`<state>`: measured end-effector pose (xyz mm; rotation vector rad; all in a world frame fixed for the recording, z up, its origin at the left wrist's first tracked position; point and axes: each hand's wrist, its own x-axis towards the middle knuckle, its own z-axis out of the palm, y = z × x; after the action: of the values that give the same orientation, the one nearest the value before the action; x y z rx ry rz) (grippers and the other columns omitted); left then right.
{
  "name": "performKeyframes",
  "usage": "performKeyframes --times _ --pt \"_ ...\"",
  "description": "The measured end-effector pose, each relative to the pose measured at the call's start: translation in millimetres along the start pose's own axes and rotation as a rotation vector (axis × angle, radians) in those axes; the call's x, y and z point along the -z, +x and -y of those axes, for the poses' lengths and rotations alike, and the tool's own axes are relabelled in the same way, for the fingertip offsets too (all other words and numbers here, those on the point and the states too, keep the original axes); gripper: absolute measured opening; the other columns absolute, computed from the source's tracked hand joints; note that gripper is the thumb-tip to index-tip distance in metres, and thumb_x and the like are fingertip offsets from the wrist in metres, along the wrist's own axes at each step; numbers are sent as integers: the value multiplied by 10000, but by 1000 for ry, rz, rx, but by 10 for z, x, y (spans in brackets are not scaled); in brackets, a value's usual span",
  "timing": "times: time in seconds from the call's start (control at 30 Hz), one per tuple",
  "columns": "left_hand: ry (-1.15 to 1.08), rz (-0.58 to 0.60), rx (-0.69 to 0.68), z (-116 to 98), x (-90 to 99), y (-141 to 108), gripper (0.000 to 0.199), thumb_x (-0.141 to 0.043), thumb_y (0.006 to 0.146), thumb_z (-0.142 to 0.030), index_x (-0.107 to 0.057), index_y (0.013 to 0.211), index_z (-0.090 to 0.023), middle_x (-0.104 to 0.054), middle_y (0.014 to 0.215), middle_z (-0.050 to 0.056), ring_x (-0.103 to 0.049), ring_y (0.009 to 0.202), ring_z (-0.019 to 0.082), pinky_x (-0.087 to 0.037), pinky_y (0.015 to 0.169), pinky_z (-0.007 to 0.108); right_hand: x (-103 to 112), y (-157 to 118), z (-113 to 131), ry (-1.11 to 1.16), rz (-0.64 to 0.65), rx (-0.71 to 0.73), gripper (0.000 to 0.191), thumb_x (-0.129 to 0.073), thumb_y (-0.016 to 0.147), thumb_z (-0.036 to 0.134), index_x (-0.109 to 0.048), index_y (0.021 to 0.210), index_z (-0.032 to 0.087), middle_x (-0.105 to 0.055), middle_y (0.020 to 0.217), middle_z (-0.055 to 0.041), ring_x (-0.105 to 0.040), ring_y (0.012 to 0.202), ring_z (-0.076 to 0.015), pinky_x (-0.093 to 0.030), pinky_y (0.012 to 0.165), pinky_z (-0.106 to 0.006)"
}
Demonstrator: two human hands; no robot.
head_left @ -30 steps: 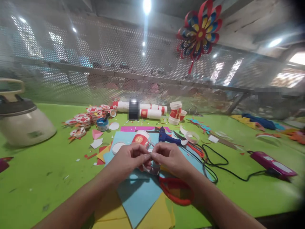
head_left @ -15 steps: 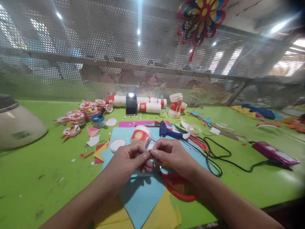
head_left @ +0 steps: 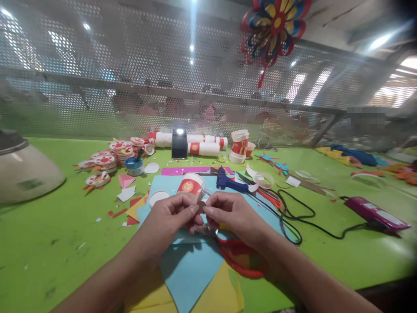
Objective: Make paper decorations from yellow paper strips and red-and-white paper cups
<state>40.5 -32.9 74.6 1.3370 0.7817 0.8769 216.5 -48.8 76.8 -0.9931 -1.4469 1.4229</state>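
Between the fingertips of my left hand (head_left: 177,213) and my right hand (head_left: 233,213) is a small dark brown piece of paper (head_left: 201,206), pinched from both sides. Scissors with red handles (head_left: 243,263) lie just under my right hand; whether its lower fingers also grip them is hidden. Right behind my hands a red and white paper cup (head_left: 189,186) leans tilted on light blue paper (head_left: 187,271). A white round disc (head_left: 158,198) sits beyond my left hand. Yellow paper (head_left: 216,291) shows below the blue sheet.
A blue glue gun (head_left: 230,181) rests behind my right hand, its black cable trailing right toward a purple device (head_left: 376,213). Stacked cups (head_left: 205,149) and a phone (head_left: 179,144) stand at the back. Red and white paper crafts (head_left: 104,158) and a blue jar (head_left: 134,166) are left.
My fingertips have drawn slightly apart, and more of the brown piece shows between them. The view has shifted a little; the things on the table stay put.
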Motion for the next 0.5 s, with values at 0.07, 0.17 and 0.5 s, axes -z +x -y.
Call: performKeyframes --times 0.07,0.17,0.5 --pt "-47 13 -1 18 -1 -2 160 -609 802 -282 -603 704 -155 -623 664 7 -553 623 122 -434 598 242 -5 -6 14 2 -2 0 302 -695 733 422 -556 708 155 -545 575 31 -491 496 -84 -389 510 -229" --pt "-139 22 8 20 -10 -16 168 -554 829 -259 -617 720 -148 -627 689 24 -573 652 140 -447 596 248 -5 -9 33 2 4 17 283 -690 742 408 -560 709 159 -534 554 40 -486 491 -83 -387 504 -229" --pt "-180 -24 34 -9 -44 -17 215 -560 831 -339 -627 766 -146 -649 688 38 -590 637 144 -453 575 240 -7 4 7 6 7 22 260 -701 735 382 -576 702 156 -540 558 31 -469 490 -82 -374 501 -236"
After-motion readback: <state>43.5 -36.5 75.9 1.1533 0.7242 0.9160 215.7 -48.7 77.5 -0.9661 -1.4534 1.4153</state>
